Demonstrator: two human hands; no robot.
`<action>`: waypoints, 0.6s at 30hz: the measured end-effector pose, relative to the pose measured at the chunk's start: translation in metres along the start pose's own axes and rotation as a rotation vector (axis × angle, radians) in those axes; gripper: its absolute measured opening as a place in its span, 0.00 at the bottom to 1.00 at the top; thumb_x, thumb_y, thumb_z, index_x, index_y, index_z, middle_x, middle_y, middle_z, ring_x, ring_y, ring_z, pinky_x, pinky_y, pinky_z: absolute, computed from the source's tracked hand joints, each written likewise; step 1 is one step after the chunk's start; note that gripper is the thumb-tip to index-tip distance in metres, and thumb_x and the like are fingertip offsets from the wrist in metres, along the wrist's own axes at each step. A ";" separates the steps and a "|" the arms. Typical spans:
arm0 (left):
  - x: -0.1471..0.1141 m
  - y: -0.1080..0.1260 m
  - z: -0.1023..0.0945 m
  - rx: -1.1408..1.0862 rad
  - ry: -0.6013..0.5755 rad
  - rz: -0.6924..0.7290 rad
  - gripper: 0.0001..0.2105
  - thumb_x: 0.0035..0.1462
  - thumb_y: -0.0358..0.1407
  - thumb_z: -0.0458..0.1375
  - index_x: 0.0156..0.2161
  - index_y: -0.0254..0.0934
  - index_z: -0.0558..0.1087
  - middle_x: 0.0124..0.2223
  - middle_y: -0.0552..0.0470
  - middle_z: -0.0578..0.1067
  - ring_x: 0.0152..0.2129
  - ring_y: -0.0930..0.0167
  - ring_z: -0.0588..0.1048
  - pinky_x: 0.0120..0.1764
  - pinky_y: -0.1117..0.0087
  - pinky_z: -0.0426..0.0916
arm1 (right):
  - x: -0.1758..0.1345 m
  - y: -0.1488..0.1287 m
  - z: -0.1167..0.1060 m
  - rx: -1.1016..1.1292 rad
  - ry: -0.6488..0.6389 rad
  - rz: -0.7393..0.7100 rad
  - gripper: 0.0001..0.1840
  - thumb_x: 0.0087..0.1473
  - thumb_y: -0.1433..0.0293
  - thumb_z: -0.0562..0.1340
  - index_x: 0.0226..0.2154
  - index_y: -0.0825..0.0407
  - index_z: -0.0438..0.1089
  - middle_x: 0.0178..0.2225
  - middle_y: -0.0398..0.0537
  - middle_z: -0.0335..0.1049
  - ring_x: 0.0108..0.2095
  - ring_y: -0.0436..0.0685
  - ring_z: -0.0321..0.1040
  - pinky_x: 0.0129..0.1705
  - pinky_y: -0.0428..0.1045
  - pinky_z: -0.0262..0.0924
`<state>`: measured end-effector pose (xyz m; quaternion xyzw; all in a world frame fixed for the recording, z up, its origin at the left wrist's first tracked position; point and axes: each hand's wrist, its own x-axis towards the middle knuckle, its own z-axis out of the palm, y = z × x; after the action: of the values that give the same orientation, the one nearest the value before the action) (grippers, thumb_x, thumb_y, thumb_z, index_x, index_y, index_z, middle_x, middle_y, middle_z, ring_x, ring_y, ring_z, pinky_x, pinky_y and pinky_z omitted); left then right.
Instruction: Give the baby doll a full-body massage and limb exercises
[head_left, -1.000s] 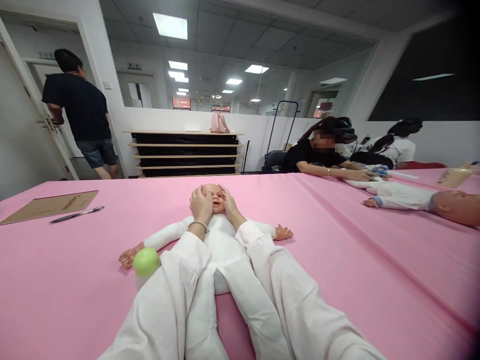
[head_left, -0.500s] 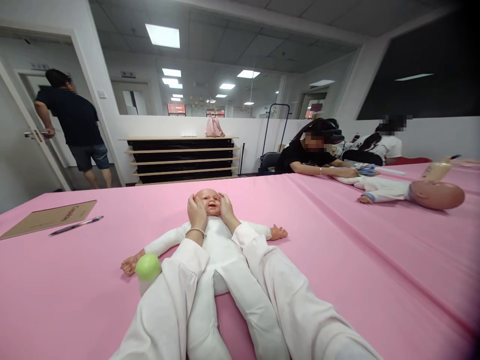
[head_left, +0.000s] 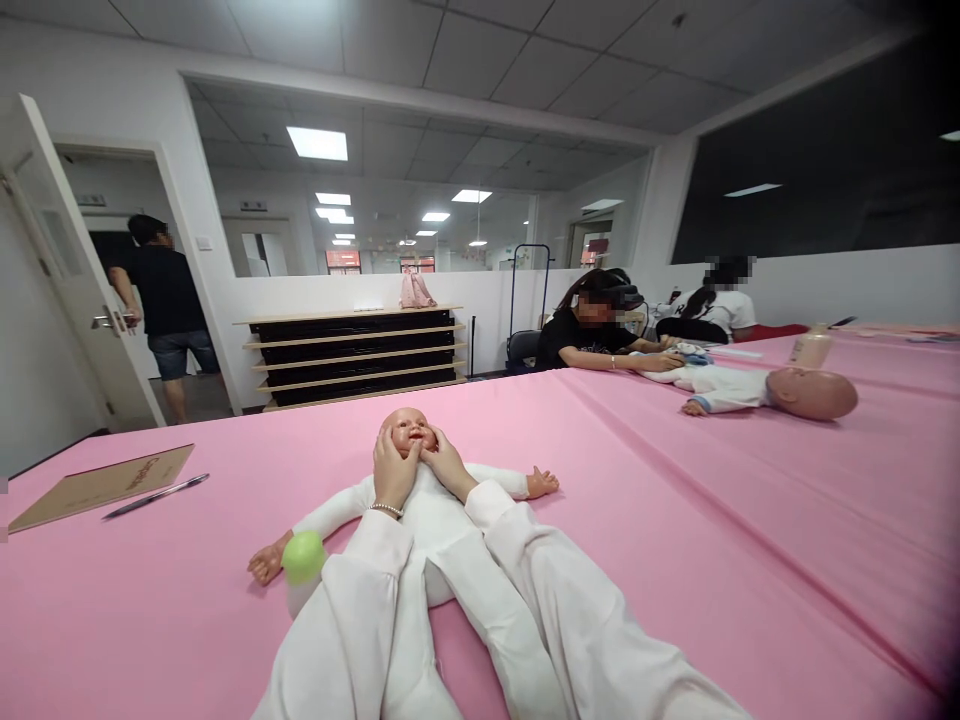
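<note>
Counting 2 dolls [head_left: 439, 520] [head_left: 814, 393], 1 green-topped container [head_left: 304, 558], 1 bottle [head_left: 811, 347], 1 notebook [head_left: 105, 487] and 1 pen [head_left: 156, 496] on the tabletop [head_left: 675, 560], plus 1 backpack [head_left: 416, 290] and 3 people [head_left: 166, 295] [head_left: 577, 342] [head_left: 733, 312] past its far edge.

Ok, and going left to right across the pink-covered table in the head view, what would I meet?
Flat brown notebook, one hand of the white cloth-bodied doll, white container with rounded green top, the person's left hand, the person's right hand, that doll's other hand, second doll's bald head.
</note>
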<state>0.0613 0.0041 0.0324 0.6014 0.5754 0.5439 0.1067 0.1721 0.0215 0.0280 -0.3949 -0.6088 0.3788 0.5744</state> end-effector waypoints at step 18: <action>-0.002 -0.009 -0.003 -0.036 -0.049 0.031 0.29 0.50 0.39 0.57 0.56 0.33 0.56 0.59 0.40 0.58 0.58 0.62 0.55 0.58 0.63 0.51 | 0.007 0.020 -0.004 0.332 -0.027 0.020 0.32 0.30 0.67 0.71 0.42 0.52 0.65 0.51 0.52 0.64 0.51 0.57 0.61 0.55 0.53 0.55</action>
<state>0.0541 0.0038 0.0253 0.6211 0.5534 0.5411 0.1232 0.1767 0.0363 0.0130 -0.2956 -0.5415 0.4850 0.6198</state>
